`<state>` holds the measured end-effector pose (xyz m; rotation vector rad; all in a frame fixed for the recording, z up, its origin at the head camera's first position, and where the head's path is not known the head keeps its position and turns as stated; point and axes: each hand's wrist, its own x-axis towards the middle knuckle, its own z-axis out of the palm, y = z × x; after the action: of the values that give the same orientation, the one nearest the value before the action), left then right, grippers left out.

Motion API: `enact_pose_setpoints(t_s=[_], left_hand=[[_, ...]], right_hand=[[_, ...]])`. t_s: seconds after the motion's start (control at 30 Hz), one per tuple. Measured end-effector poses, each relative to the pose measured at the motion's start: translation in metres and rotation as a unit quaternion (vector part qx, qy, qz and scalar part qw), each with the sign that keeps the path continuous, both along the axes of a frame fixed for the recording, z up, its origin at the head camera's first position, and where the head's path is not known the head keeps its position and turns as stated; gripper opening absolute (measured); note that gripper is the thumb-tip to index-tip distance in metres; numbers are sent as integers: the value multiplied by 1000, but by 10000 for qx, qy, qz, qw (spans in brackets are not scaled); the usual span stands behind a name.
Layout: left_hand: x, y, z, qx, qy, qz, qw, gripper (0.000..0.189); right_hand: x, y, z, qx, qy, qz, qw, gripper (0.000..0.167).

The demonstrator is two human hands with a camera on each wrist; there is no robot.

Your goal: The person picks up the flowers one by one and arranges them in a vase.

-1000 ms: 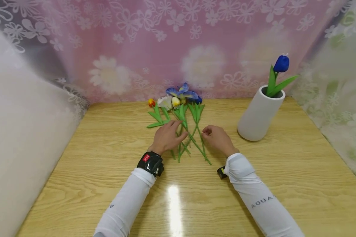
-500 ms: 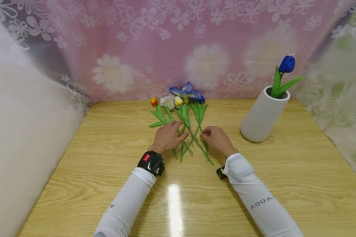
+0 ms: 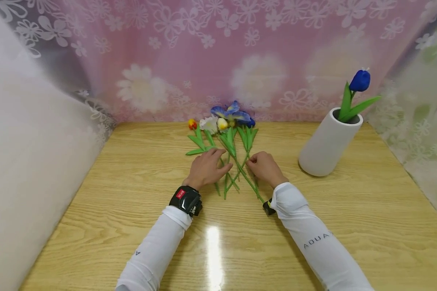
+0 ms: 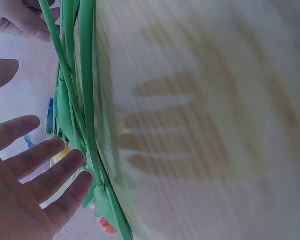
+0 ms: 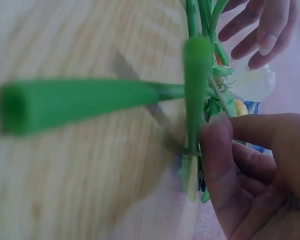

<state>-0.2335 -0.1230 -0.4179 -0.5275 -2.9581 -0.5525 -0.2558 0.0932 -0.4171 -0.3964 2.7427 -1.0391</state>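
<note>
Loose flowers (image 3: 222, 124) lie around the middle of the bench (image 3: 138, 169), blooms toward twelve o'clock, green stems (image 3: 247, 177) crossing toward six. At nine o'clock of the stems, the left hand (image 3: 205, 167) has its fingers spread; at three, the right hand (image 3: 266, 167) pinches a stem. Farther out at three o'clock stands a white vase (image 3: 322, 147) holding a blue tulip (image 3: 360, 81); at twelve hangs a pink curtain (image 3: 200, 68)
</note>
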Motion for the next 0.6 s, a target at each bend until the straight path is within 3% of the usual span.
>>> enact_pose_setpoints(t_s=[0.37, 0.6], left_hand=[[0, -3, 1, -10, 92, 28, 10000, 56], [0, -5, 0, 0, 175, 19, 9998, 55]], right_hand=[[-6, -9, 1, -211, -613, -454, 9969, 32], [-12, -15, -1, -10, -675, -644, 9956, 30]])
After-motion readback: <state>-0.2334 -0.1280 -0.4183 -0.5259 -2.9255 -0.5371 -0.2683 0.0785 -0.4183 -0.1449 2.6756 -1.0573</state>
